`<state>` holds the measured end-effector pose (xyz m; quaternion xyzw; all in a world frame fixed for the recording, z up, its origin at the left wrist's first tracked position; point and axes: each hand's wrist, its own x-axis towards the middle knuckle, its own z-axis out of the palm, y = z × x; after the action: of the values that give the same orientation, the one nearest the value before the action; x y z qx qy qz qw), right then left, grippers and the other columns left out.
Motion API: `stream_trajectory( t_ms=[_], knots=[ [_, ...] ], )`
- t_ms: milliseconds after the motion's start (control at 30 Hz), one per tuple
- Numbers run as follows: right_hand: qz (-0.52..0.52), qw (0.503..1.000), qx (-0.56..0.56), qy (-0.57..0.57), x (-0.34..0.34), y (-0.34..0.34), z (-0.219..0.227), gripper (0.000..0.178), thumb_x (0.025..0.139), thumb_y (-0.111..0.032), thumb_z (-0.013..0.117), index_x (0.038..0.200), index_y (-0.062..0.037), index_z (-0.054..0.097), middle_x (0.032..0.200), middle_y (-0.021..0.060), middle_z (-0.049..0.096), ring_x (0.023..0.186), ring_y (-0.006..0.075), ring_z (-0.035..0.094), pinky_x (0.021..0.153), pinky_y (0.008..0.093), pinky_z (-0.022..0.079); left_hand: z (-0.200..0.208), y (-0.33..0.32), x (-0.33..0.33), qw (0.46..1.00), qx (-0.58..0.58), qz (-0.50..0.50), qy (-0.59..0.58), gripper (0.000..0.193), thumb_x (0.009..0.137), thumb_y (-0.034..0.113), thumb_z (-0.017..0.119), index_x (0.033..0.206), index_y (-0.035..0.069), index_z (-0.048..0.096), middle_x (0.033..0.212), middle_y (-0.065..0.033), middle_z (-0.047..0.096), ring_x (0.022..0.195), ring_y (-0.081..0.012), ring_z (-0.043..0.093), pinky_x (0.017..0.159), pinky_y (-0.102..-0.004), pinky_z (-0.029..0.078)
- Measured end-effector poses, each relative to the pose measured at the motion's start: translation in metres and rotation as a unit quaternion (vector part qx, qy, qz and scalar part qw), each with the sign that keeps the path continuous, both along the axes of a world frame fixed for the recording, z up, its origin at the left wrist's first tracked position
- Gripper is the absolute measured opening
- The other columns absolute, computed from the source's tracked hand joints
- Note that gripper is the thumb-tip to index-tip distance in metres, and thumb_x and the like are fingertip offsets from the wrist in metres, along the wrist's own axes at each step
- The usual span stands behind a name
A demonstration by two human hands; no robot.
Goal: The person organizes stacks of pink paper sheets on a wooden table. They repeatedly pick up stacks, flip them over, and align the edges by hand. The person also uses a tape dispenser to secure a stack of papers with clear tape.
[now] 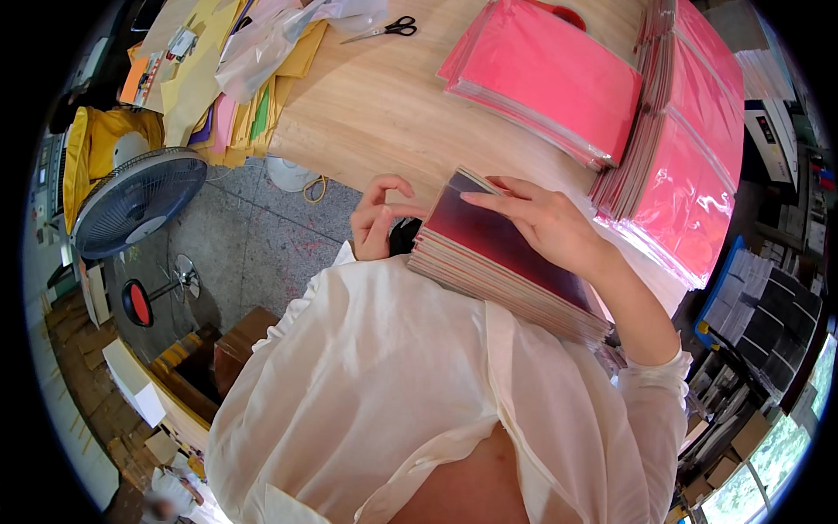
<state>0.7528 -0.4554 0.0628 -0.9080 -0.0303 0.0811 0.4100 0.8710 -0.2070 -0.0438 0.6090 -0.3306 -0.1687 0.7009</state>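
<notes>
A thick stack of thin dark-red sheets or booklets (515,253) lies against my white shirt at the near table edge, its layered pale edges facing me. My right hand (546,223) rests on top of it with the fingers stretched out, the fingertips near its far left part. At the stack's left end is my left hand (377,218), fingers apart and partly bent. One finger points at the stack's left edge; whether it touches is unclear. Beyond lies a pile of pink sheets in clear film (546,74).
More pink film-wrapped stacks (681,157) line the table's right side. Scissors (384,30) lie at the back, left of them yellow envelopes and papers (284,74) with clear plastic. A fan (140,201) and a red-topped stool (138,302) stand left on the floor.
</notes>
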Motion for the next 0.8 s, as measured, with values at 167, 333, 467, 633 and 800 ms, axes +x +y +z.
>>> stream_trajectory(
  t_ms=[167,333,467,633,800],
  knots=[
    [0.020,0.999,0.038,-0.008,0.000,-0.004,-0.005,0.042,0.093,-0.014,0.061,0.134,-0.0207,0.059,0.130,0.0218,0.058,0.118,0.0386,0.058,0.096,0.0416,0.051,0.006,0.007,0.005,0.998,-0.004,-0.030,-0.059,0.050,0.098,0.033,0.043,0.088,-0.001,0.078,0.103,-0.0164,0.060,0.105,-0.0302,0.049,0.096,-0.0438,0.035],
    [0.027,0.999,0.042,-0.010,-0.001,-0.001,0.006,0.049,0.090,-0.020,0.067,0.137,-0.0204,0.056,0.130,0.0222,0.058,0.118,0.0387,0.058,0.096,0.0413,0.051,0.007,0.005,0.007,0.987,0.062,-0.056,-0.137,0.049,0.101,0.032,0.035,0.111,0.004,0.074,0.123,-0.0147,0.058,0.115,-0.0291,0.045,0.104,-0.0428,0.031],
    [0.023,1.000,0.020,0.006,-0.001,0.000,0.003,0.050,0.090,-0.014,0.065,0.139,-0.0205,0.054,0.131,0.0216,0.058,0.118,0.0386,0.058,0.095,0.0412,0.052,0.004,-0.015,-0.003,0.984,0.134,-0.035,-0.115,0.052,0.100,0.039,0.037,0.118,0.005,0.071,0.132,-0.0174,0.055,0.120,-0.0302,0.044,0.106,-0.0429,0.029],
    [-0.002,1.000,0.010,-0.012,0.004,-0.013,-0.005,0.046,0.093,-0.007,0.058,0.137,-0.0197,0.057,0.133,0.0200,0.057,0.118,0.0385,0.058,0.095,0.0416,0.051,0.005,-0.001,0.002,0.999,-0.011,0.027,-0.039,0.051,0.098,0.037,0.042,0.096,-0.001,0.076,0.122,-0.0197,0.055,0.115,-0.0299,0.046,0.103,-0.0440,0.030],
    [-0.015,0.999,0.037,0.001,0.005,-0.015,-0.006,0.040,0.095,-0.012,0.057,0.134,-0.0202,0.059,0.134,0.0202,0.056,0.120,0.0379,0.057,0.097,0.0426,0.049,0.007,0.013,0.005,0.997,0.014,0.001,-0.072,0.053,0.097,0.036,0.043,0.081,-0.004,0.075,0.113,-0.0173,0.054,0.109,-0.0289,0.046,0.098,-0.0446,0.031]
  ],
)
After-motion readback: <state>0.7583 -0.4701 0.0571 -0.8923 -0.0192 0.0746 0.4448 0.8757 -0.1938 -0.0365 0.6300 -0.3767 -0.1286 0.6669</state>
